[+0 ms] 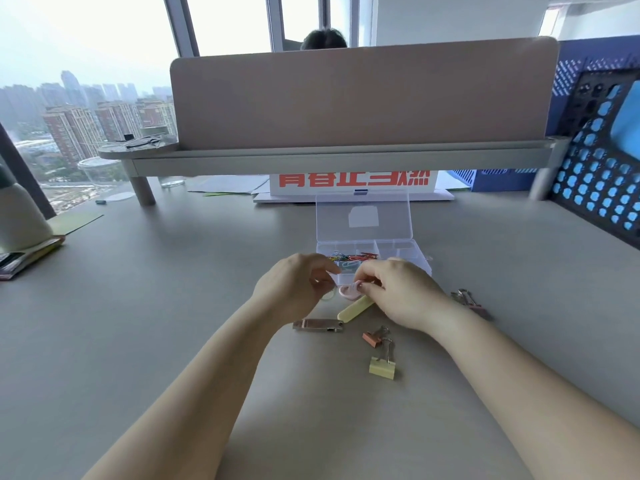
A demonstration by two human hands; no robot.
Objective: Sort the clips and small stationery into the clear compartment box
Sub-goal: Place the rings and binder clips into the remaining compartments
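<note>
**Sort Under Way: Paper Clips In, Pink Loop Up Next**

Coloured paper clips (349, 258) already home, heaped in a left-side compartment of the clear box (401, 250), open-lidded at the middle of the bench (166, 306). Compartments to the right of them apparently bare, the near row mostly hidden behind the hands. A start made, then, and by the look of it plenty to go.

Left out on the bench, nearer than the box:
- a yellow stick (351, 310)
- a flat metal piece (318, 324) just beside its near end
- a rose binder clip (372, 337) and, just beside that, a yellow binder clip (382, 367)
- off to the right, a small bunch of binder clips (471, 304)

Now the hands. Both forearms stretched forward, meeting just short of the box's near edge. Right hand (401, 292) palm down, pinching a pink loop (348, 292) just above the far end of the yellow stick. Left hand (294, 289) curled in toward the same loop. Impossible to tell whether gripping it or merely close. Hint of a pale ring under the left hand, too blurred to name.

Probably lining up that loop for a free compartment, only a short reach ahead.
</note>
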